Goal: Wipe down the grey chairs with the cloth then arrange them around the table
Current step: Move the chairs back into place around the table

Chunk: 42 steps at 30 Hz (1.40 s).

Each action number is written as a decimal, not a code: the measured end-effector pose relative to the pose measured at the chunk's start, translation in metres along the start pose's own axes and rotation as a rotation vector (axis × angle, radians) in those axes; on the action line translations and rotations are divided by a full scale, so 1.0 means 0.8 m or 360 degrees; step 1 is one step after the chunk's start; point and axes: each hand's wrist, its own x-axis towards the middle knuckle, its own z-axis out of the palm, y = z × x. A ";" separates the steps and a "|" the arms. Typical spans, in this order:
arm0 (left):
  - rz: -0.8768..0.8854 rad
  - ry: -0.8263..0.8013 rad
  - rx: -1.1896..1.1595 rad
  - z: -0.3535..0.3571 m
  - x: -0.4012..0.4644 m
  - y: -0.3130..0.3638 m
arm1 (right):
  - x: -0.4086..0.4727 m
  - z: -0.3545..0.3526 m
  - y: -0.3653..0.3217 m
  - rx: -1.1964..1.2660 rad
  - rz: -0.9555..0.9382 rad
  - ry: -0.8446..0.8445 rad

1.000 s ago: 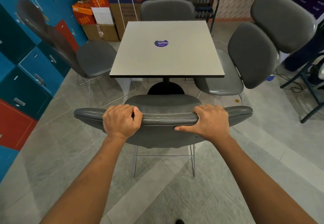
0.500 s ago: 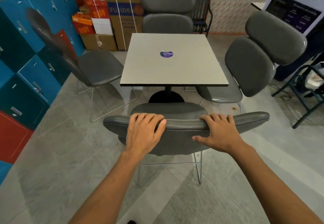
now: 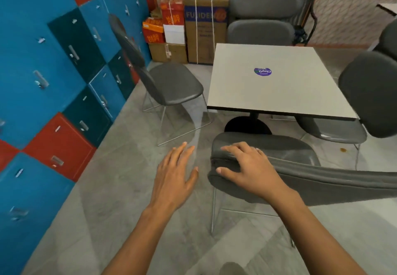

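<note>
A grey chair (image 3: 322, 180) stands in front of me, its seat tucked under the near edge of the square grey table (image 3: 290, 94). My right hand (image 3: 247, 167) rests on the left end of its backrest, fingers spread and straight. My left hand (image 3: 175, 175) hovers in the air left of the backrest, fingers straight, holding nothing. Another grey chair (image 3: 171, 85) sits at the table's left side, one (image 3: 262, 18) at the far side and one (image 3: 369, 94) at the right. No cloth is in view.
Blue, teal and red lockers (image 3: 53, 81) line the left wall. Stacked cardboard boxes (image 3: 193, 29) fill the far corner behind the left chair. A black metal rack (image 3: 305, 16) stands behind the far chair. Grey tiled floor (image 3: 129, 188) lies between lockers and chairs.
My left hand has let go of the backrest and moved off its left end. My right hand slid to the backrest's left end. My view has swung to the left.
</note>
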 end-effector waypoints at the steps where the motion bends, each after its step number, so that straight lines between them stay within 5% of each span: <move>1: -0.0033 0.0024 -0.0001 -0.008 0.001 -0.012 | 0.014 0.006 -0.015 0.0030 -0.0041 -0.0002; 12: -0.0403 0.0182 -0.0103 -0.061 0.061 -0.151 | 0.195 0.061 -0.135 0.0411 -0.0191 -0.0088; 28: -0.0695 0.0245 -0.0154 -0.114 0.257 -0.310 | 0.466 0.076 -0.188 0.0552 -0.0233 -0.0225; 42: -0.0559 0.0298 -0.0188 -0.166 0.496 -0.507 | 0.747 0.080 -0.290 0.0589 -0.0231 0.0028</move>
